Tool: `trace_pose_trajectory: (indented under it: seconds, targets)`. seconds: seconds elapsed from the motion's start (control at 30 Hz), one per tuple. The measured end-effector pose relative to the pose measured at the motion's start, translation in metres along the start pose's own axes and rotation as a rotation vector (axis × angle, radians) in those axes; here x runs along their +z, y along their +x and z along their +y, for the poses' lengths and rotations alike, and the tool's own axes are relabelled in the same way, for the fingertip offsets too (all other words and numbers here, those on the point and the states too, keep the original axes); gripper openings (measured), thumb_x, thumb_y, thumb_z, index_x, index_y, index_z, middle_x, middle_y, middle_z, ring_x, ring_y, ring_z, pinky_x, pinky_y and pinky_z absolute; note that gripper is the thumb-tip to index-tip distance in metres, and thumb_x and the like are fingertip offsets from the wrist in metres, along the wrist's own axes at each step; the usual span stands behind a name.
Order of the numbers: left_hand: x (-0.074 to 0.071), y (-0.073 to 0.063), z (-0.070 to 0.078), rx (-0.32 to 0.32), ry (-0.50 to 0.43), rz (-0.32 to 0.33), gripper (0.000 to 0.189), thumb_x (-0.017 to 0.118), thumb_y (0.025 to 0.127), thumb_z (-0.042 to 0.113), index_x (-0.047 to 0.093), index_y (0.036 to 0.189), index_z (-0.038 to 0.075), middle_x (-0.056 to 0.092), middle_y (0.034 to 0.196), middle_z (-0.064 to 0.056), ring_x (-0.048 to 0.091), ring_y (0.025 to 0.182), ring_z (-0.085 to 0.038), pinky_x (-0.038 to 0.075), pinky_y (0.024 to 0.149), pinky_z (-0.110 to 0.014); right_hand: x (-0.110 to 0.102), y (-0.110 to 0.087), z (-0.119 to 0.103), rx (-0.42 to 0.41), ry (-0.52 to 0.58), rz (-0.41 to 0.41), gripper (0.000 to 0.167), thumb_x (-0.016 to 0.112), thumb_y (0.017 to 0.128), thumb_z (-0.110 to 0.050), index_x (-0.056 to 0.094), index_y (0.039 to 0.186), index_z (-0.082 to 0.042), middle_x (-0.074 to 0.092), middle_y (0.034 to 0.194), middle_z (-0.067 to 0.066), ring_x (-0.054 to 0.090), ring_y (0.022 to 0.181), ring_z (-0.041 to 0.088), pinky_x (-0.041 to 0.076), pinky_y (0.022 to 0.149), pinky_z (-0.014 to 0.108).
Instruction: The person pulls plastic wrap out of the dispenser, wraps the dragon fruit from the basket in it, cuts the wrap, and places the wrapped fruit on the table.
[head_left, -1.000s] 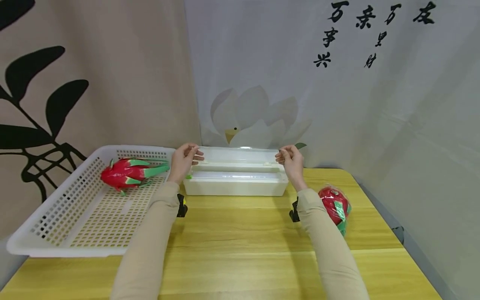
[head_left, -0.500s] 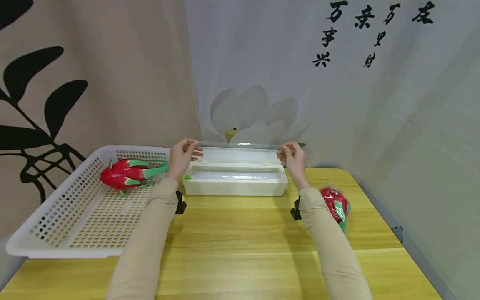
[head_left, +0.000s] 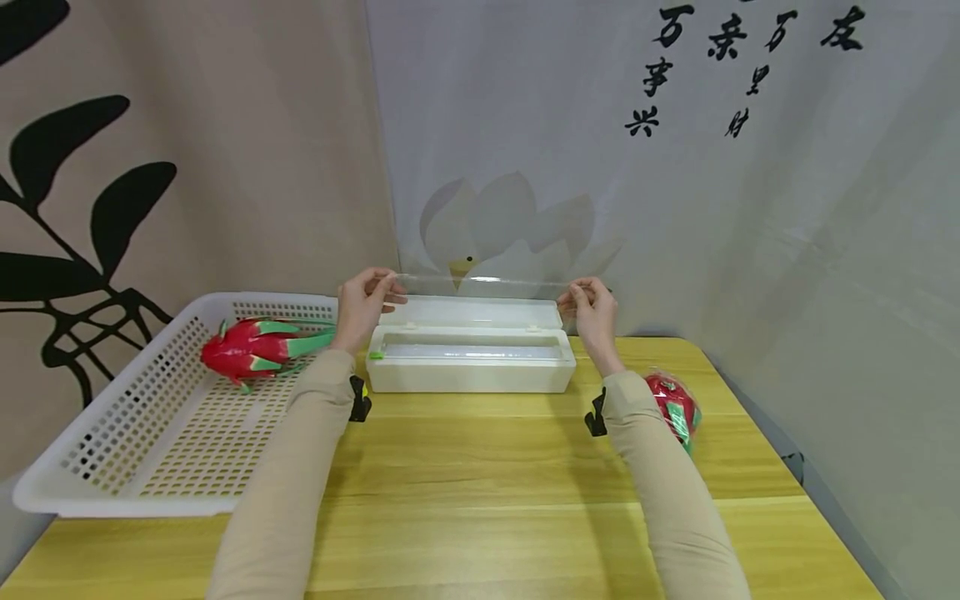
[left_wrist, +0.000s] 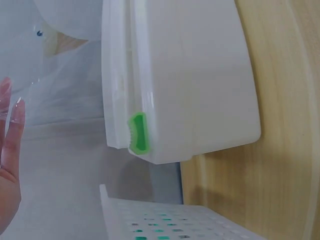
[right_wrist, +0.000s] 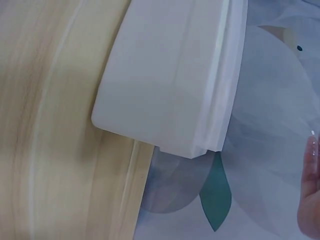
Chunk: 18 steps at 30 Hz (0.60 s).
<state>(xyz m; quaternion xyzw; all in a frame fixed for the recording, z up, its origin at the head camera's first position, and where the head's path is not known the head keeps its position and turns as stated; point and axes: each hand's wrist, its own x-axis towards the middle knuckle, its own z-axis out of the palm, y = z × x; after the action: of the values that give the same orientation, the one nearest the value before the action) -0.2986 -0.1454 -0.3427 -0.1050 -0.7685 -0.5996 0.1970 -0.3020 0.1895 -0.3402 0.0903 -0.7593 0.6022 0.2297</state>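
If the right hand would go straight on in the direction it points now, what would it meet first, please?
Probably the flower-printed cloth behind the table, though its depth is unclear. The clear film is pinched in the right hand.

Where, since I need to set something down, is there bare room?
Bare: the table before the white box, between left sleeve and right sleeve; also the basket in front of its dragon fruit. Crowded: around the box's lid, where the left hand and right hand hold clear film between them.
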Motion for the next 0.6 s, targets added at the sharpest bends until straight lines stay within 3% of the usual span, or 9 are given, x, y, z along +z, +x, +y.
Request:
trace_pose_trajectory:
  seconds: [0.2,0.4,0.6]
  targets:
    - [-0.001,-0.007,0.021,0.007,0.028,0.009,0.026,0.051,0.099,0.016,0.061,0.114,-0.003,0.067,0.103,-0.029,0.070,0.089,-0.034,0.060,0.071,-0.031,-0.002,0.002,-0.005,-0.020,0.014,0.003,0.025,0.048,0.099,-0.010,0.054,0.107,0.012,0.062,0.096,0.038,0.062,0.087,0.050,0.059,0.074,0.038]
    - [-0.001,-0.005,0.027,0.003,0.050,0.031,0.026,0.051,0.098,0.017,0.062,0.113,-0.001,0.068,0.102,-0.027,0.070,0.089,-0.033,0.059,0.076,-0.041,-0.005,0.003,-0.008,-0.048,0.028,0.004,0.021,0.048,0.099,-0.010,0.056,0.104,0.009,0.062,0.095,0.038,0.063,0.084,0.047,0.059,0.070,0.030]
    - [0.000,0.011,0.007,0.016,0.029,0.073,0.026,0.054,0.096,0.025,0.066,0.108,0.005,0.073,0.092,-0.012,0.072,0.080,-0.022,0.059,0.065,-0.024,-0.006,0.006,-0.014,-0.061,0.031,0.013,0.017,0.048,0.099,-0.010,0.057,0.101,0.003,0.063,0.094,0.036,0.064,0.078,0.041,0.057,0.065,0.025]
